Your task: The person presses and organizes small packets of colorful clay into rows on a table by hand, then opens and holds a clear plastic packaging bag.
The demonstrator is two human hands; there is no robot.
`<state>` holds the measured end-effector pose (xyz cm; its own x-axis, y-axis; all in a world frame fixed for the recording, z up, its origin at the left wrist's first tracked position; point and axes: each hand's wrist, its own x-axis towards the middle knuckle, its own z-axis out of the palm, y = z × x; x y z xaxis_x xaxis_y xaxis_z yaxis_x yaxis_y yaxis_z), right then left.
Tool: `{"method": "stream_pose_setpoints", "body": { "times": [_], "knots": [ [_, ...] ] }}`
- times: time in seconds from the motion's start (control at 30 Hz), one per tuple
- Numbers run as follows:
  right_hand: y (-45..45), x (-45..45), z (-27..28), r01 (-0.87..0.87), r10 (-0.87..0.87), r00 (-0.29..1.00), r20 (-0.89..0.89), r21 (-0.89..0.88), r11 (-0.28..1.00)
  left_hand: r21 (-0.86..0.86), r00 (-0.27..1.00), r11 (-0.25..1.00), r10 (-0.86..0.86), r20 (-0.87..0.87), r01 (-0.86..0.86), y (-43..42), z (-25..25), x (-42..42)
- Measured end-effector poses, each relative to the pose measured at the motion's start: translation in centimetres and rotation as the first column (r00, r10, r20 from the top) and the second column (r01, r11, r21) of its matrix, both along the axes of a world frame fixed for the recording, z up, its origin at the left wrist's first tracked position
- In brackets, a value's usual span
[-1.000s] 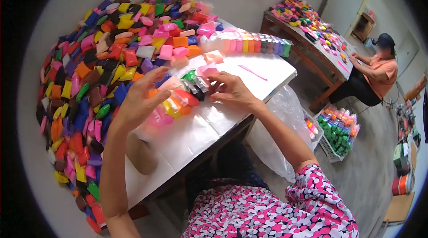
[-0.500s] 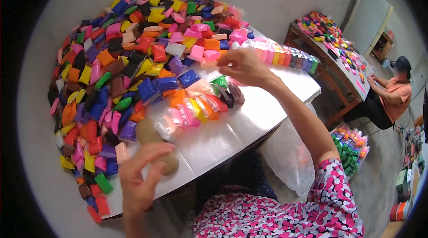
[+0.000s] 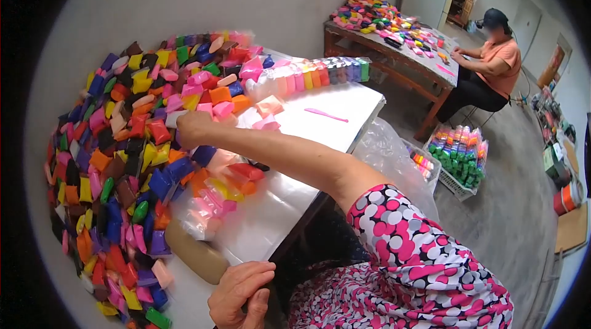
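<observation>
My right hand reaches across the table into the heap of small coloured packets, its fingers closed at a white packet. Near the table's front edge, my left hand has its fingers drawn together, with nothing visible between them. Just beyond it lies an olive-brown oblong object. A row of clear-wrapped packets in pink, yellow, orange and red lies under my right forearm, which hides part of it. Pale pink packets rest farther back.
A long wrapped row of coloured packets lies at the table's back edge, near a pink plastic tool. A clear bag hangs at the right side. Beyond are a basket of packets, another table and a seated person.
My right hand has moved left from the row's far end into the heap. My left hand has shifted right along the front edge and its fingers have come together. The view has turned.
</observation>
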<state>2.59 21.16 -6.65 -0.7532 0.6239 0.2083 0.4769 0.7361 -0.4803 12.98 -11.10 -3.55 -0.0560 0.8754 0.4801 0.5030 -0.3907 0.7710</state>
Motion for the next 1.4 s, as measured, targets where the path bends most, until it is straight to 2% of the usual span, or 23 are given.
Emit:
{"method": "stream_pose_setpoints", "body": {
  "times": [0.07, 0.13, 0.2, 0.27, 0.33, 0.4, 0.43, 0.47, 0.53, 0.57, 0.67, 0.73, 0.77, 0.8, 1.0, 1.17, 1.4],
  "knots": [
    [-0.2, 0.8, 0.7, 0.032, -0.033, 0.996, -0.079, -0.011, 0.999, 0.015, 0.999, 0.999, 0.038, -0.023, -0.038, -0.1, 0.0, 0.2],
    [-1.9, 5.2, 4.5, 0.078, -0.081, 0.988, -0.132, -0.031, 0.996, 0.04, 0.991, 0.99, 0.132, 0.017, -0.133, -0.3, -0.3, 0.6],
    [-2.7, 9.7, 6.1, -0.06, 0.029, 0.963, -0.268, -0.11, 0.992, 0.064, 0.952, 0.956, 0.277, 0.131, -0.287, -0.3, -1.2, 1.6],
    [-5.5, 16.3, 6.4, -0.256, 0.192, 0.905, -0.379, -0.125, 0.958, 0.054, 0.92, 0.934, 0.335, 0.203, -0.352, 0.3, -1.9, 2.3],
    [-9.3, 22.2, 5.4, -0.358, 0.26, 0.862, -0.436, -0.161, 0.92, 0.028, 0.878, 0.907, 0.397, 0.268, -0.419, 1.3, -2.5, 2.9],
    [-11.6, 26.0, 3.7, -0.455, 0.198, 0.847, -0.493, -0.479, 0.751, 0.041, 0.897, 0.943, 0.3, 0.323, -0.331, 2.6, -2.9, 3.1],
    [-12.4, 27.4, 3.2, -0.445, 0.13, 0.855, -0.502, -0.581, 0.682, 0.037, 0.899, 0.955, 0.264, 0.349, -0.295, 3.2, -3.3, 3.0],
    [-13.0, 28.4, 2.6, -0.436, 0.06, 0.861, -0.505, -0.671, 0.6, 0.082, 0.95, 0.966, 0.222, 0.221, -0.245, 4.0, -3.9, 2.8],
    [-12.0, 30.0, 0.3, -0.54, 0.023, 0.823, -0.568, -0.768, 0.343, 0.067, 0.979, 0.98, 0.183, 0.092, -0.19, 5.0, -4.5, 3.3],
    [-11.8, 30.5, -0.8, -0.579, -0.007, 0.805, -0.593, -0.788, 0.21, 0.045, 0.982, 0.991, 0.116, 0.149, -0.124, 5.4, -5.0, 3.4],
    [-12.8, 30.7, -2.3, -0.645, -0.141, 0.751, -0.645, -0.762, 0.054, -0.005, 0.938, 0.998, -0.061, 0.34, 0.067, 6.2, -6.9, 3.7],
    [-13.0, 30.5, -3.7, -0.648, -0.162, 0.756, -0.634, -0.76, -0.049, -0.052, 0.868, 0.983, -0.131, 0.479, 0.177, 6.2, -7.7, 3.8],
    [-13.2, 30.4, -4.0, -0.651, -0.187, 0.756, -0.627, -0.751, -0.113, -0.034, 0.82, 0.987, -0.114, 0.561, 0.16, 6.2, -7.7, 4.3],
    [-13.3, 30.4, -4.3, -0.652, -0.211, 0.757, -0.618, -0.738, -0.176, -0.051, 0.825, 0.987, -0.097, 0.557, 0.151, 6.1, -7.8, 4.3],
    [-13.3, 30.1, -6.0, -0.595, -0.278, 0.799, -0.534, -0.77, -0.232, -0.174, 0.799, 0.965, -0.054, 0.599, 0.196, 5.2, -8.1, 4.2],
    [-13.5, 29.8, -6.7, -0.632, -0.262, 0.775, -0.576, -0.704, -0.322, -0.196, 0.791, 0.957, -0.053, 0.61, 0.215, 5.1, -8.4, 4.5],
    [-14.2, 29.7, -8.4, -0.646, -0.357, 0.763, -0.539, -0.645, -0.408, -0.277, 0.844, 0.952, 0.042, 0.534, 0.128, 4.9, -9.1, 5.2]
  ]
}}
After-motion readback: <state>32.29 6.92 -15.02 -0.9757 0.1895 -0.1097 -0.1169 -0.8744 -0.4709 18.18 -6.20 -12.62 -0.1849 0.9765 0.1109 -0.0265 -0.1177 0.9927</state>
